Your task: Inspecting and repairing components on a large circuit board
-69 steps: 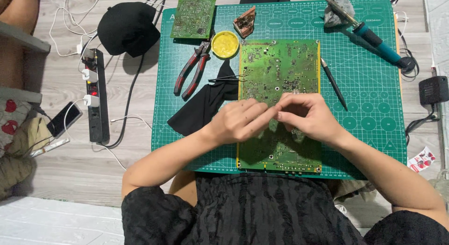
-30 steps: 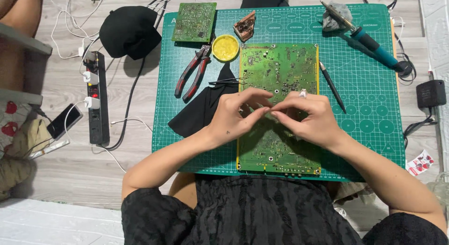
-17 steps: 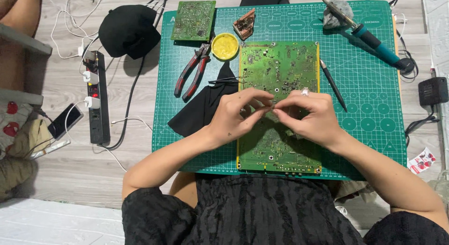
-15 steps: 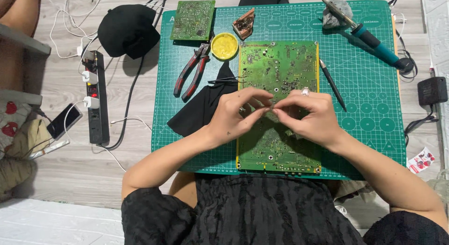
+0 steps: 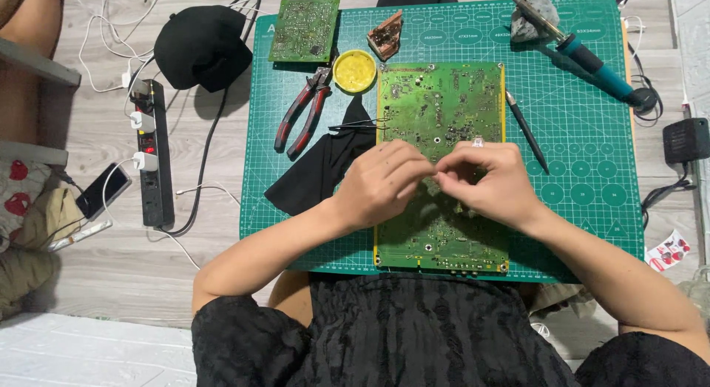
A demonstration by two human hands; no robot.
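A large green circuit board (image 5: 440,99) lies on a green cutting mat (image 5: 584,158). Over its middle my left hand (image 5: 381,184) and my right hand (image 5: 488,184) meet with curled fingers, fingertips pinched together. Whatever lies between the fingertips is too small or too hidden to make out. My right hand wears a ring. Thin black tweezers (image 5: 355,126) rest at the board's left edge, just above my left hand. A black pen-like tool (image 5: 526,132) lies right of the board, near my right hand.
On the mat are red-handled pliers (image 5: 299,121), a yellow round tin (image 5: 354,70), a small green board (image 5: 305,30), a brown part (image 5: 387,36), a teal soldering iron (image 5: 592,62) and a black cloth (image 5: 318,169). A black cap (image 5: 201,48), power strip (image 5: 154,154) and phone (image 5: 103,191) lie on the floor at left.
Both hands stay over the middle of the board. The fingers have shifted slightly and the fingertips remain pinched together; nothing else has moved.
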